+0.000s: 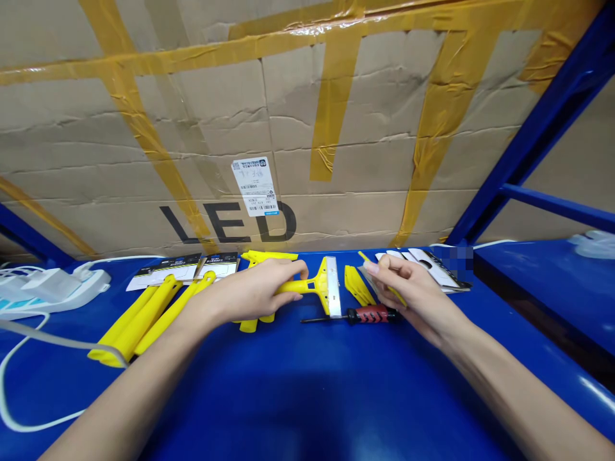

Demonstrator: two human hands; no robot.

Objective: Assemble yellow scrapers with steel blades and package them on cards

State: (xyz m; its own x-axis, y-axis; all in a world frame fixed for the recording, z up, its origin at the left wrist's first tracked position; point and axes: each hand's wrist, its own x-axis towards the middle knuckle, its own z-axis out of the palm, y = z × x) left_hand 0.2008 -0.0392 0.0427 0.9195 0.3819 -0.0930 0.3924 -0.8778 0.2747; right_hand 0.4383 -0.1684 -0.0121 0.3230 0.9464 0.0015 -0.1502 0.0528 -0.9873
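Note:
My left hand (pixel 266 288) is closed round the short yellow stem of a scraper head (pixel 323 286), whose wide silver blade edge points right. Beneath and behind that hand lie more yellow scraper parts (pixel 271 256). My right hand (pixel 408 285) pinches a thin yellow strip-like piece (pixel 364 257), partly hidden by the fingers. Just left of it, several yellow pieces (pixel 356 286) rest on the blue surface. A screwdriver (pixel 372 314) with a red and black handle lies in front of them, its shaft pointing left.
Yellow handles (pixel 139 320) lie at left, before black and white packaging cards (pixel 166 270). More cards (pixel 435 269) sit behind my right hand. A white power strip (pixel 52 291) with cables is at far left. A taped cardboard box (pixel 216 141) stands behind; a blue frame post (pixel 523 134) rises at right.

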